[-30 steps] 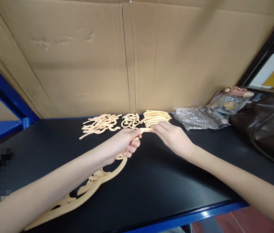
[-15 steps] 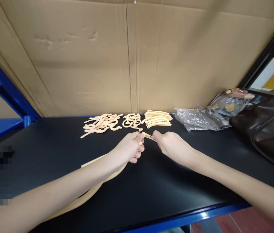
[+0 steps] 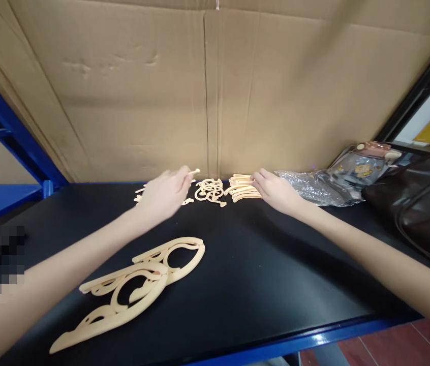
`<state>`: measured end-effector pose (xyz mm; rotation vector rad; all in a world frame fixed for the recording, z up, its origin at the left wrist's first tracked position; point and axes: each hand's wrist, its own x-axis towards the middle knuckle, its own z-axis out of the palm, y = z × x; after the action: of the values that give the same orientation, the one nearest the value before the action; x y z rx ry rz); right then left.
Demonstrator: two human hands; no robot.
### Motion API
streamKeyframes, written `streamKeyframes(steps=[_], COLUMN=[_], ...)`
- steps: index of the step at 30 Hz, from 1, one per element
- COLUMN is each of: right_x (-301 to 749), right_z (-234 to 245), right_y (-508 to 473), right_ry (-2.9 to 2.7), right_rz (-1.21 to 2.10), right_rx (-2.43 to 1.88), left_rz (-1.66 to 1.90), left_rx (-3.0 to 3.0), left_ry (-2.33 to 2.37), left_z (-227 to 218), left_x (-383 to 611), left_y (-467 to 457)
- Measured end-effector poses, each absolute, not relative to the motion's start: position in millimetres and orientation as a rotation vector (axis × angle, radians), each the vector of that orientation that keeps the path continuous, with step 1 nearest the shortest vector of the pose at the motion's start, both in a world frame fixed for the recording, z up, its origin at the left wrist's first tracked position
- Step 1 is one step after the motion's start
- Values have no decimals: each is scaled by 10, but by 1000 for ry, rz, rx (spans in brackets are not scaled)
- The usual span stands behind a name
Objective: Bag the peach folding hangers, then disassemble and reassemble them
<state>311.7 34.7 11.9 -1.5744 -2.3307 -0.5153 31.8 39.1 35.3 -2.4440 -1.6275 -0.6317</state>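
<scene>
My left hand (image 3: 165, 195) is closed on a small cream plastic hanger part (image 3: 195, 172), whose knobbed end sticks out past the fingertips; the rest is hidden. It hovers over the left pile of curved cream pieces (image 3: 188, 202), covering most of them. My right hand (image 3: 275, 192) reaches to the stack of slim, slightly bent cream strips (image 3: 243, 193), fingers loosely apart at their right ends. Between the hands lies a heap of cream hooks (image 3: 210, 190). Closer to me, two folded cream plastic hangers (image 3: 139, 312) lie overlapping on the black table.
A crumpled clear plastic bag (image 3: 310, 185) and a clear container with a brown lid (image 3: 363, 165) stand at the back right. Beside them is a dark brown leather bag (image 3: 424, 198). Cardboard (image 3: 142, 101) walls off the back; a blue frame (image 3: 20, 142) rises at left.
My hands have parted from the piece they held together. The left moved left and up over the curved pieces, the right forward to the strips. The folded hangers are now uncovered.
</scene>
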Motion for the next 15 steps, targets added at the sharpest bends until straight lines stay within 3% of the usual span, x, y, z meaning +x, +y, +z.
streamKeyframes(steps=[2, 9, 15], right_x=[3162, 3205, 3237], right_z=[62, -155, -170], right_y=[526, 902, 832], right_ry=[-2347, -2411, -2396], right_rz=[-531, -601, -640], right_rx=[-1545, -1466, -1427], left_rz=[-454, -361, -469], left_rx=[-2335, -2434, -2577], left_ry=[-1492, -1519, -1516], left_z=[286, -102, 59], left_x=[107, -280, -293], left_y=[654, 1070, 776])
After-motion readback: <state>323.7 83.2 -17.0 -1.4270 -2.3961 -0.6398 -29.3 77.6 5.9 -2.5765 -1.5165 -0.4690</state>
